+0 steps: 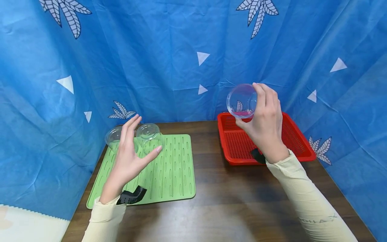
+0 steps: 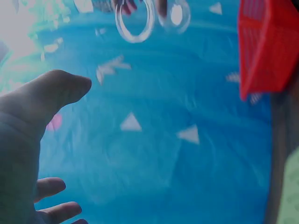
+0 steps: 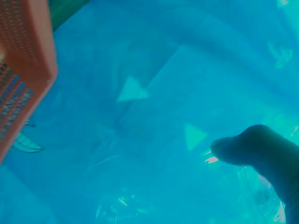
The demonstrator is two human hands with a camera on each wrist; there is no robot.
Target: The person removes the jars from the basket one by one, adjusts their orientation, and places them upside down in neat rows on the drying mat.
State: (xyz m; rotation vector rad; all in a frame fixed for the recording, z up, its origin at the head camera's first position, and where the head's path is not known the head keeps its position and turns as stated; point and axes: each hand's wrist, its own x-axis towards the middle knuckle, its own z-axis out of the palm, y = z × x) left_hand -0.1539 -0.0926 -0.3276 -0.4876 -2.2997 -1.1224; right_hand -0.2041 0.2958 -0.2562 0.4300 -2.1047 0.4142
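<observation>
My right hand [image 1: 266, 117] grips a clear plastic cup [image 1: 240, 101] by its side, thumb below and fingers above, raised over the red basket [image 1: 239, 148]. The cup is tilted on its side, its round rim turned to the left. My left hand [image 1: 128, 159] hovers above the green mat [image 1: 178, 178] with thumb and fingers spread apart and nothing between them. Behind it, two clear cups stand upside down on the mat: one cup [image 1: 112, 137] at the far left, partly hidden by the fingers, and another cup [image 1: 148, 134] beside it.
The basket has perforated walls and stands at the back right of the brown wooden table [image 1: 208, 198]. A blue curtain [image 1: 169, 60] with white triangles and leaf prints closes off the back and sides.
</observation>
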